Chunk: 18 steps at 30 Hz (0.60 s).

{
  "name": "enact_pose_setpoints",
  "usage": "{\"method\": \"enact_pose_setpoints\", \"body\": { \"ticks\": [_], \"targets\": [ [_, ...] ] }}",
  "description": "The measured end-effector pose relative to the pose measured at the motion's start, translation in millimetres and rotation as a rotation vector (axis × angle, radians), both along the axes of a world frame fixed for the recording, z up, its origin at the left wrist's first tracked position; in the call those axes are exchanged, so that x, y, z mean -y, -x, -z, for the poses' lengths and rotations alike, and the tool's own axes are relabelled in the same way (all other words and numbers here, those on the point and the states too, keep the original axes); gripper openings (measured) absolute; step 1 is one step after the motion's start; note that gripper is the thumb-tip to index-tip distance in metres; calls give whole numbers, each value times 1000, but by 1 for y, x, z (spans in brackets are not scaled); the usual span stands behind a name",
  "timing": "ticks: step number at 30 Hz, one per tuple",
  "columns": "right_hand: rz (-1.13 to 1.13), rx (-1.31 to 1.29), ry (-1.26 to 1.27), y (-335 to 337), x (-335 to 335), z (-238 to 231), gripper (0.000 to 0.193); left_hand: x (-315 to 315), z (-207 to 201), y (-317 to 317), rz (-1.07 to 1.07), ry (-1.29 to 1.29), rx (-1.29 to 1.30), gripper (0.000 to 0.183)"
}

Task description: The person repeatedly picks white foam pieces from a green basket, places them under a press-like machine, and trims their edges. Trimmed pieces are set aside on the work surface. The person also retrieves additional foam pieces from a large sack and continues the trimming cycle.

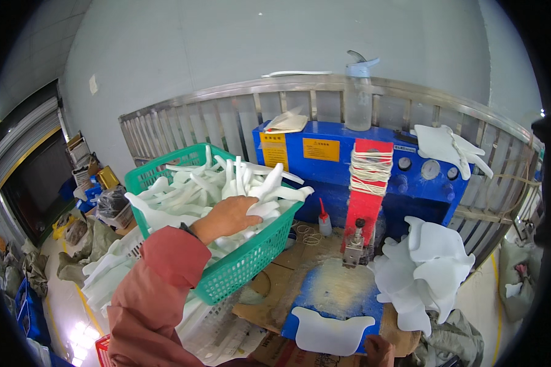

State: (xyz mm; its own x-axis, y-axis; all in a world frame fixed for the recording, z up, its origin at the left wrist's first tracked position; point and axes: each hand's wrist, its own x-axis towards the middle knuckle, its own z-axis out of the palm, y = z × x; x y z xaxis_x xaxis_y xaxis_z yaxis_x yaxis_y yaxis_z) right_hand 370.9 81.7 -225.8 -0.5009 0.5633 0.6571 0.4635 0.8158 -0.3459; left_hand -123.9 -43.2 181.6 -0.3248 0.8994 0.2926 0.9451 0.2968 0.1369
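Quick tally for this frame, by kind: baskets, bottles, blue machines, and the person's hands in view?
Green basket: 1, heaped with white foam pieces, left hand resting on them
Bottles: 2, a clear spray bottle and a small red-tipped bottle
Blue machine: 1
Hands: 2, right hand barely visible at the lower edge
Total: 6

Beyond our hands we saw a grey wall (183, 43), a metal railing (226, 113), and pale floor (64, 300) below-left.

Basket (239, 269) at left, filled with foam pieces (226, 183); left hand (229, 217) on them. Machine (349, 165) far centre, bottle (359, 92) on top. Stack of pieces (425, 269) at right. Single piece (330, 330) near, on the work plate (337, 287).
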Motion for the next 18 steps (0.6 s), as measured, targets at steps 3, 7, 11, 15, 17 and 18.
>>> {"method": "enact_pose_setpoints", "body": {
  "ticks": [3, 7, 11, 15, 17, 18],
  "targets": [
    [-21, -132, -48, -2, 1, 5, 21, -9, 30, 12, -87, 99, -60, 42],
    [-144, 34, 0, -16, -7, -12, 22, -5, 30, 20, -123, 28, -135, 33],
    [-221, 245, 209, -20, -14, -31, 31, 16, -9, 23, -162, -167, -130, 26],
    [-257, -115, 102, 10, -8, -68, 36, 67, -62, -2, -192, -525, -95, 23],
    [-219, -239, 899, 19, -7, -113, 14, 93, -80, -33, -95, -701, -107, 33],
    [-255, -258, 884, 32, -8, -138, 15, 105, -83, -53, -34, -786, -62, 40]
  ]
}}
